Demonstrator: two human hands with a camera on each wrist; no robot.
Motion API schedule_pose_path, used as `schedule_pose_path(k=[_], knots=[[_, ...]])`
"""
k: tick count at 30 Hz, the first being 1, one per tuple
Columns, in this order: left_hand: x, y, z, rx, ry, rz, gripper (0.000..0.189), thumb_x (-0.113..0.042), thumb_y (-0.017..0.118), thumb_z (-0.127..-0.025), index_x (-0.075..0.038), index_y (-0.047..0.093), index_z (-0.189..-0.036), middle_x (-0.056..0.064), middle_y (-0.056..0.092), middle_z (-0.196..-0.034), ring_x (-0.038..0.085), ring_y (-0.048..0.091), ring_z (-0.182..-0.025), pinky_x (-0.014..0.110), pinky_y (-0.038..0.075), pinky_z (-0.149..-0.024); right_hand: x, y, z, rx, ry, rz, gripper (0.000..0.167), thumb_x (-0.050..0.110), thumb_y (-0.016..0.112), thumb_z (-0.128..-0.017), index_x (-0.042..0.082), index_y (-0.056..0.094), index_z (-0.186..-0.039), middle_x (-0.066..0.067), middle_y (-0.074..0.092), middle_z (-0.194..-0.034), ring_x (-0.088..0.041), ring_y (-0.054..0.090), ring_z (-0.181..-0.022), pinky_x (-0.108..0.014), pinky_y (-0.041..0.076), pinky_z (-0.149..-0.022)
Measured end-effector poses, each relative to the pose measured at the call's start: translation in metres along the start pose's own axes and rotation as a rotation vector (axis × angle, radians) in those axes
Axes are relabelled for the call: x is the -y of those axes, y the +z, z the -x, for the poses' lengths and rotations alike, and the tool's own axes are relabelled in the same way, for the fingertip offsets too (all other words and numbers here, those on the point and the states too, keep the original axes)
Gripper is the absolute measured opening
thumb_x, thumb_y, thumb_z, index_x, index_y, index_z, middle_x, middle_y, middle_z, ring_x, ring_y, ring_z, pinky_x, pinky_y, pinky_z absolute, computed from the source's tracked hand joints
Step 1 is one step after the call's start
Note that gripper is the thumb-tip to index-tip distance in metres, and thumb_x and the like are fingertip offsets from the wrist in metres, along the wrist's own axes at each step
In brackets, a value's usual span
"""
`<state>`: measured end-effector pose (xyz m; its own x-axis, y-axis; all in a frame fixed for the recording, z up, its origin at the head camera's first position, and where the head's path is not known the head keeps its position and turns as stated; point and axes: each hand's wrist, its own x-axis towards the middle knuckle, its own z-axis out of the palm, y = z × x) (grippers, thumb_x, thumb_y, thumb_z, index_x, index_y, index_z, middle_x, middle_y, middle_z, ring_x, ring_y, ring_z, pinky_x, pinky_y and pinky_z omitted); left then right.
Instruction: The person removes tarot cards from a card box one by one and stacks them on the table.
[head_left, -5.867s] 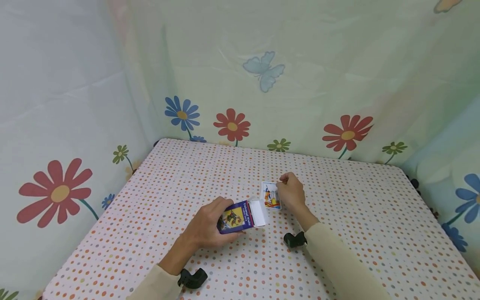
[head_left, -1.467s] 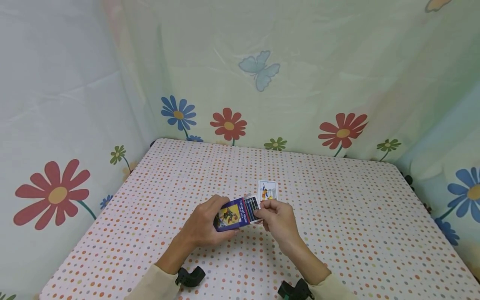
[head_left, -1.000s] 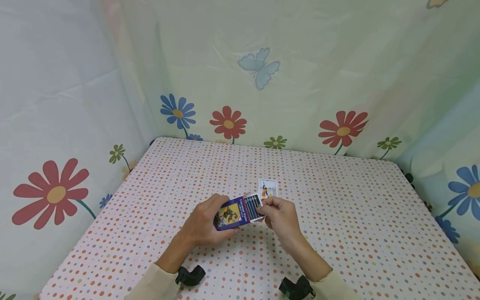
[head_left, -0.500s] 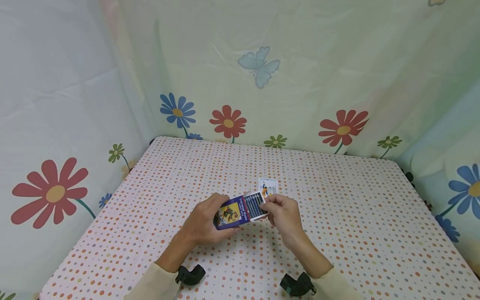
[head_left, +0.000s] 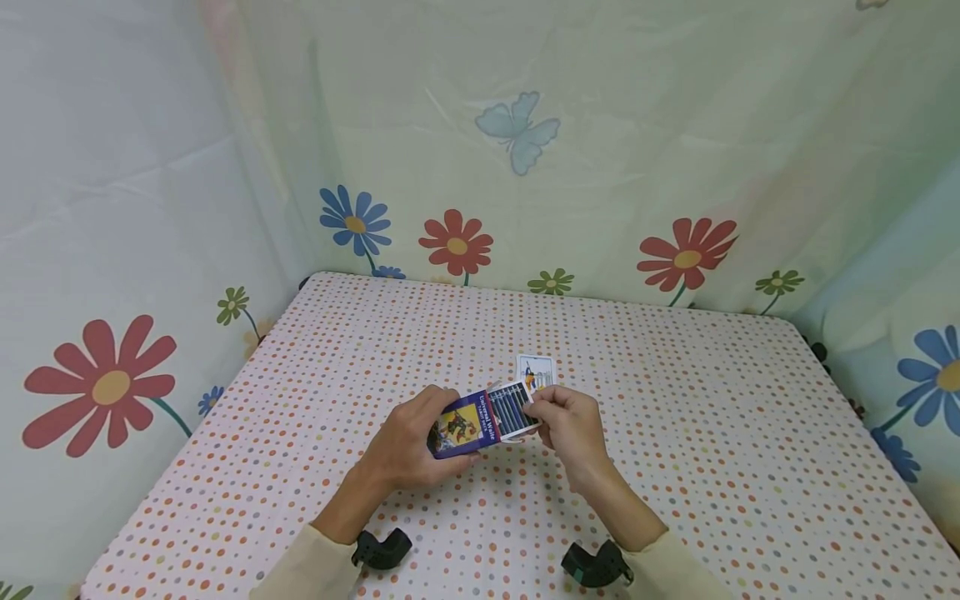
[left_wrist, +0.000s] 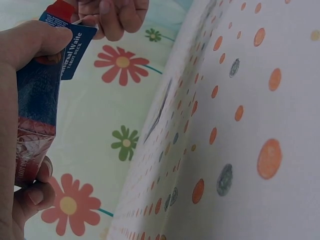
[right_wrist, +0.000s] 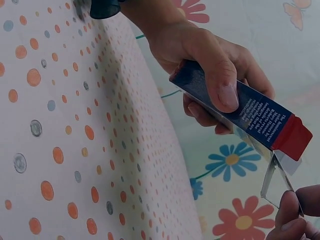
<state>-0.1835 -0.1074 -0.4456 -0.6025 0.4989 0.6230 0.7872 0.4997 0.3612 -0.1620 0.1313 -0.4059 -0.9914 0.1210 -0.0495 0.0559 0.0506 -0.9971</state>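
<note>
My left hand (head_left: pixel 405 440) grips a purple tarot deck box (head_left: pixel 459 428), printed "Universal Waite", above the table with its flap end to the right. Out of that end sticks a dark tarot card (head_left: pixel 512 412) with a white border and long bars. The thumb and fingers of my right hand (head_left: pixel 573 427) pinch its outer edge; the rest stays inside the box. In the right wrist view, the box's red flap (right_wrist: pixel 294 137) is folded out and the card shows nearly edge-on. Another tarot card (head_left: pixel 536 369), face up, lies on the table behind, partly covered by my right hand.
A dotted cloth covers the table (head_left: pixel 360 333). Flower-printed curtains (head_left: pixel 600 167) stand along its back and sides. Black wrist mounts sit on the left wrist (head_left: pixel 381 550) and the right wrist (head_left: pixel 596 565).
Earlier, my right hand was over the card on the table. It has since come back to the box, pinched the dark card and slid it partly out, slightly further over the last second.
</note>
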Motion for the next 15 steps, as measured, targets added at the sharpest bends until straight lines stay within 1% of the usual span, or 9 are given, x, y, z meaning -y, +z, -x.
schedule_pose_path(k=[5,10,15], knots=[[0.0001,0.0000,0.0002,0.006,-0.014,-0.010,0.070,-0.042,0.087,-0.070,-0.010,0.058,-0.125,-0.001,0.063,-0.104,0.006,0.055,-0.081,0.019,0.050,-0.067,0.0006,-0.0024,-0.0029,-0.024,0.008,0.004,0.006,-0.003,0.060,-0.088,-0.007,0.064,-0.086,-0.005,0.061,-0.065,-0.010,0.043,-0.050,-0.021,0.033,-0.048],[-0.0003,-0.0004,0.0003,0.010,-0.020,-0.010,0.070,-0.042,0.087,-0.070,-0.011,0.058,-0.125,-0.001,0.063,-0.105,0.006,0.055,-0.082,0.019,0.050,-0.067,0.0003,-0.0045,-0.0049,-0.023,0.009,-0.017,0.007,-0.004,0.060,-0.088,-0.008,0.065,-0.087,-0.005,0.063,-0.066,-0.010,0.042,-0.048,-0.020,0.031,-0.047],[-0.0001,-0.0012,0.0002,0.004,-0.011,0.001,0.068,-0.044,0.085,-0.072,-0.011,0.058,-0.125,-0.001,0.063,-0.106,0.006,0.055,-0.083,0.020,0.050,-0.067,0.0008,-0.0059,-0.0060,-0.040,0.014,-0.002,0.007,-0.002,0.060,-0.089,-0.006,0.064,-0.086,-0.004,0.061,-0.063,-0.010,0.042,-0.048,-0.021,0.034,-0.047]])
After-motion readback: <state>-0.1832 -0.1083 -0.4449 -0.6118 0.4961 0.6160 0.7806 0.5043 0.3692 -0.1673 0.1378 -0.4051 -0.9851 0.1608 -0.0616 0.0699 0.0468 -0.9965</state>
